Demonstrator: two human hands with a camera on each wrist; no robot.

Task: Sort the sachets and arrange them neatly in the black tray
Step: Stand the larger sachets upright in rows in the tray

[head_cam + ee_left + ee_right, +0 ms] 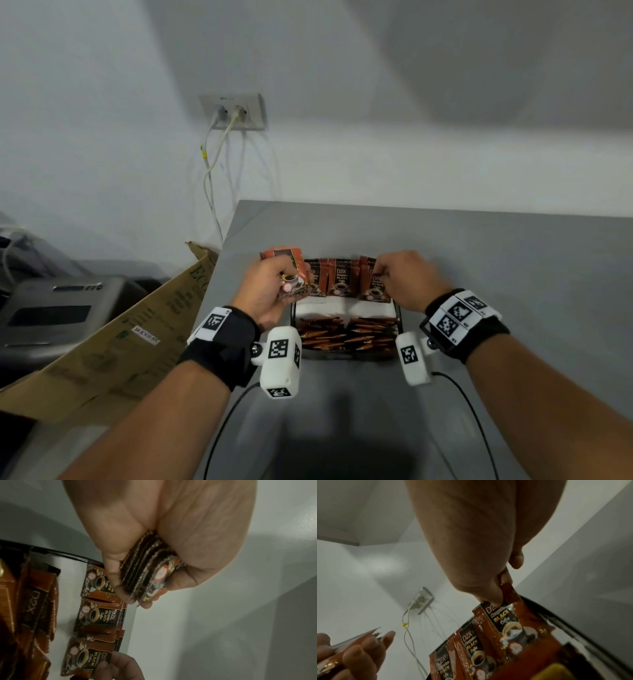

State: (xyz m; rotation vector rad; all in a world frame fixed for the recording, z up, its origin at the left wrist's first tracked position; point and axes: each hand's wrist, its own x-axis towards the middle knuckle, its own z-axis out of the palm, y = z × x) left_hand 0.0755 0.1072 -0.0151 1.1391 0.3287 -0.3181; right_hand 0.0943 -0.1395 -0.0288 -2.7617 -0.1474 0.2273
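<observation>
Head view: the left hand (265, 291) grips a stack of sachets (289, 270) just left of the black tray (397, 310); the right hand (407, 279) pinches the rightmost upright sachet (375, 286).

Left wrist: stack edges (145, 566) sit clamped between thumb and fingers (113, 574).

Right wrist: fingertips (494, 599) pinch the sachet's (510, 620) top edge.
</observation>
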